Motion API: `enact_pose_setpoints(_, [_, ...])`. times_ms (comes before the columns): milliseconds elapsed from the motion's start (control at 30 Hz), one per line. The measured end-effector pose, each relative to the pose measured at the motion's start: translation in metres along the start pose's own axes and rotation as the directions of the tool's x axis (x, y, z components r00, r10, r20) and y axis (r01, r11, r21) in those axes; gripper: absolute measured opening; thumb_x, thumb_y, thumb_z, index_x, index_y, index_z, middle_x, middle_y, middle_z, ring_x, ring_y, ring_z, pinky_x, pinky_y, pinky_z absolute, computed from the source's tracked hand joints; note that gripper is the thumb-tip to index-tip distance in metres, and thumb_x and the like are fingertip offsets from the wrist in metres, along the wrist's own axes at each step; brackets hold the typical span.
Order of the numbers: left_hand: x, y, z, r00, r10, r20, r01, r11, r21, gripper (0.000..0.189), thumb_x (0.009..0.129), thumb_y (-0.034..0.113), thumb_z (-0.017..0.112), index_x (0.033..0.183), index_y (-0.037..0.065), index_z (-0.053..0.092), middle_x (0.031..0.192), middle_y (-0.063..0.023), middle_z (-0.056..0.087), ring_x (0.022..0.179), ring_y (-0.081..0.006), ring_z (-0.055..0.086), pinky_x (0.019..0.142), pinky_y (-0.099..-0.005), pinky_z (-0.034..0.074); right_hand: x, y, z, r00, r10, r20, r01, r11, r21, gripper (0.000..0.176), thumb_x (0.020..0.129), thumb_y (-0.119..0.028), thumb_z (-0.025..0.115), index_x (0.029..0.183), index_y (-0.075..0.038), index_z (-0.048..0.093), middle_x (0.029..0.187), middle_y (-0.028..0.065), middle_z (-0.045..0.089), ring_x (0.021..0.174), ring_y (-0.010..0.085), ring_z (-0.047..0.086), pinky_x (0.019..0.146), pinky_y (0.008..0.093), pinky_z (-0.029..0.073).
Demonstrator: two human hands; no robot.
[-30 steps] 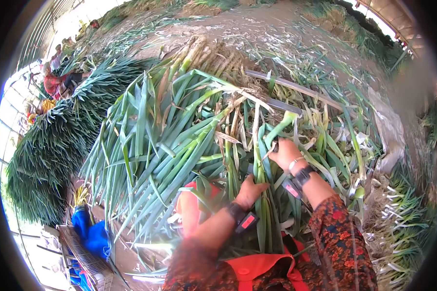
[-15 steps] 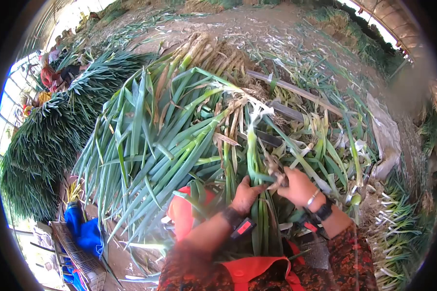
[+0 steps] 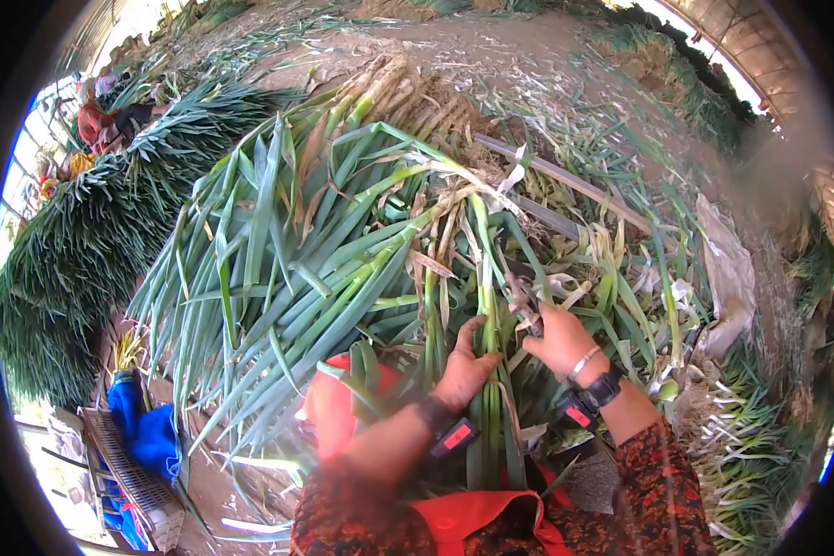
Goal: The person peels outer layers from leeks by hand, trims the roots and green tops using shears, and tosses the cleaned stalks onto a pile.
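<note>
My left hand (image 3: 466, 368) is closed around an upright leek stalk (image 3: 487, 310), whose pale end points away from me and whose green leaves hang down toward my lap. In my right hand (image 3: 562, 345) is a narrow metal hand tool like shears (image 3: 525, 304), its tip pointing away, close to the right side of the stalk. Left of my hands spreads a large heap of leeks (image 3: 278, 232) with long green leaves. Their brown roots (image 3: 449, 107) lie at the far end of the heap.
Stripped leaves (image 3: 612, 296) litter the space to the right, around long bars (image 3: 565, 176). A row of leeks with white stems (image 3: 737, 445) lies at lower right. Far left are another leek pile (image 3: 74, 269), a person (image 3: 97, 125) and a blue cloth (image 3: 148, 431) by a woven chair (image 3: 125, 477).
Both hands have shifted slightly away from me along the stalk. The tool has moved off the stalk to its right, and the stalk's loose white outer layer near its top has gone.
</note>
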State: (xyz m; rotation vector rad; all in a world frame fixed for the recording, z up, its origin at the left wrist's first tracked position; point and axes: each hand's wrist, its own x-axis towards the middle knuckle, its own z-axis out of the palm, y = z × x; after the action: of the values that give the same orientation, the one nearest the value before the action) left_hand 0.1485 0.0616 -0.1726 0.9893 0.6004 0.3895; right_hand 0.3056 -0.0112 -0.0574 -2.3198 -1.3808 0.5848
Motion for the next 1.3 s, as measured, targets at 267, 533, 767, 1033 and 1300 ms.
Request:
enact_pose_setpoints(267, [-0.005,0.011,0.005,0.993,-0.047,-0.104,0.062,0.988,0.138,0.051,0.086,0.011,0.070,0.128,-0.001,0.043,0.101,-0.0085,0.062,0.086,-0.0129,0.060,0.074,-0.0276,0.052,0.066,0.028,0.014,0.992,0.116,-0.056,-0.121,0.986,-0.110,0.036,0.070,-0.021,0.074,0.095,0.003,0.063,0.095,0.0246,0.066,0.090,0.0397,0.064,0.079,0.0429,0.052])
enact_pose_setpoints(533, [-0.002,0.009,-0.001,0.977,-0.189,-0.097,0.193,0.981,0.033,0.037,0.087,0.013,0.067,0.117,-0.003,0.051,0.095,-0.0105,0.064,0.080,-0.0155,0.063,0.069,-0.0288,0.053,-0.125,-0.001,-0.014,0.967,-0.079,0.243,0.052,0.992,0.114,0.047,0.076,-0.029,0.072,0.110,0.000,0.055,0.086,0.0189,0.063,0.081,0.0368,0.062,0.075,0.0421,0.049])
enact_pose_setpoints(767, [-0.006,0.009,0.009,0.980,-0.172,-0.097,0.183,0.976,0.115,0.035,0.086,0.014,0.068,0.112,-0.004,0.054,0.092,-0.0103,0.064,0.079,-0.0154,0.062,0.068,-0.0288,0.053,-0.125,-0.009,-0.029,0.968,-0.022,0.250,0.007,0.998,0.061,0.047,0.072,-0.026,0.073,0.108,-0.001,0.055,0.089,0.0199,0.060,0.084,0.0386,0.060,0.075,0.0443,0.048])
enact_pose_setpoints(1033, [-0.004,-0.003,0.009,0.983,-0.140,-0.122,0.148,0.987,0.064,0.040,0.088,0.020,0.066,0.116,-0.006,0.055,0.097,-0.0118,0.065,0.082,-0.0158,0.061,0.071,-0.0295,0.050,-0.025,0.033,-0.002,1.000,0.020,0.022,-0.022,0.994,0.108,0.034,0.070,-0.022,0.071,0.090,0.003,0.058,0.082,0.0216,0.063,0.074,0.0371,0.062,0.069,0.0421,0.050])
enact_pose_setpoints(1300, [0.000,-0.016,-0.002,0.981,-0.173,-0.083,0.167,0.983,-0.073,0.029,0.098,0.018,0.050,0.117,-0.003,0.056,0.099,-0.0053,0.064,0.084,-0.0119,0.059,0.073,-0.0250,0.049,-0.160,-0.007,-0.042,0.942,-0.104,0.318,0.060,0.988,0.145,0.060,0.070,-0.023,0.074,0.121,-0.001,0.051,0.093,0.0214,0.060,0.087,0.0398,0.059,0.077,0.0430,0.048])
